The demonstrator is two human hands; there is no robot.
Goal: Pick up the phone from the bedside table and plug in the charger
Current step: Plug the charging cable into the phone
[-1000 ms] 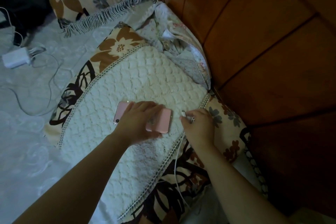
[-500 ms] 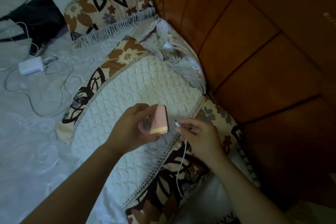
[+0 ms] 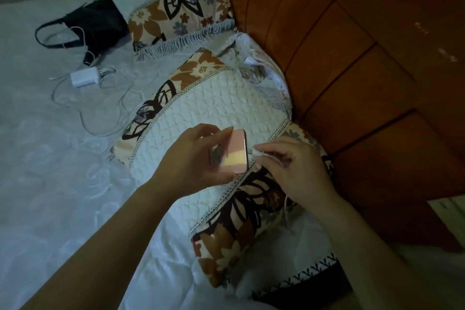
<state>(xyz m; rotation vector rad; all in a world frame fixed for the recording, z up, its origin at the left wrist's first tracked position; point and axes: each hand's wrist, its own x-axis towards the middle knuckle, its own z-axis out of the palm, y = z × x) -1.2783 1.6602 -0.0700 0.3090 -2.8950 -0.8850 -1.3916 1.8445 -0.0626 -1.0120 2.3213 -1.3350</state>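
A pink phone [image 3: 235,152] is held back-up above a white quilted pillow [image 3: 214,108], gripped by my left hand [image 3: 191,158] with its short end facing right. My right hand [image 3: 294,168] pinches the white plug of a charger cable [image 3: 258,153] right against that end of the phone. Whether the plug is inside the port I cannot tell. The thin white cable runs under my right hand and down over the pillow's flowered edge [image 3: 286,205].
A brown padded headboard [image 3: 352,58] rises at the right. A second flowered pillow [image 3: 181,17] lies at the back. On the white bedsheet at the left sit a white power adapter [image 3: 84,77] with looped cables and a black bag [image 3: 93,22].
My left hand lifted the phone off the pillow and turned its end toward my right hand. My right hand brought the cable plug up to the phone's end.
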